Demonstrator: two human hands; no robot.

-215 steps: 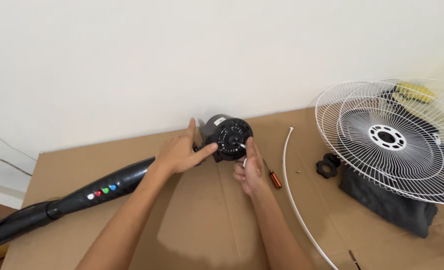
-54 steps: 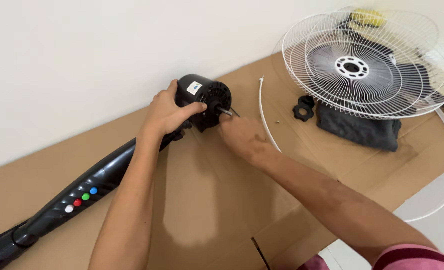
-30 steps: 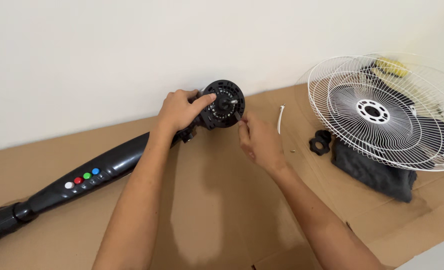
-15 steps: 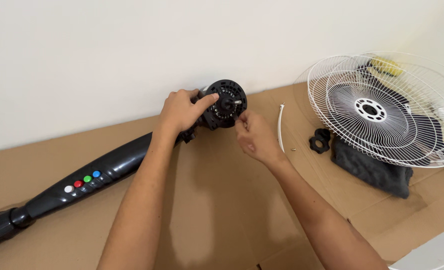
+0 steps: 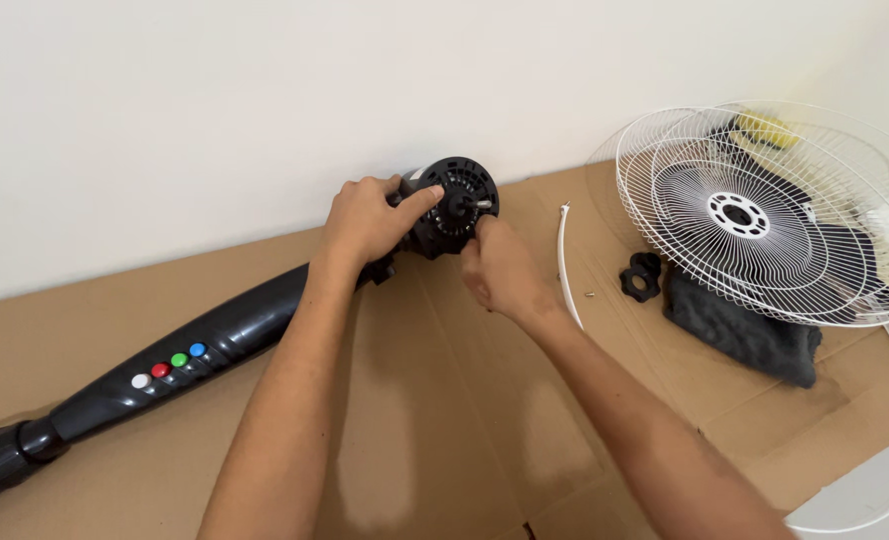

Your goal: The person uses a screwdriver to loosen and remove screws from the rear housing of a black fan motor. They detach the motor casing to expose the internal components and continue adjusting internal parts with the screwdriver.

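Two hands on the black fan motor head (image 5: pixel 452 205), which lies on brown cardboard (image 5: pixel 445 440) by the wall. Head cam: left hand (image 5: pixel 370 220) grasps the motor housing, index finger across its face. Right hand (image 5: pixel 500 270) is pinched at the front near the shaft; can't tell what it holds. Fan pole w/ coloured buttons (image 5: pixel 170 360) runs left. White grilles (image 5: pixel 765 215), black nut (image 5: pixel 643 277), dark cloth (image 5: pixel 745 330) lie right.
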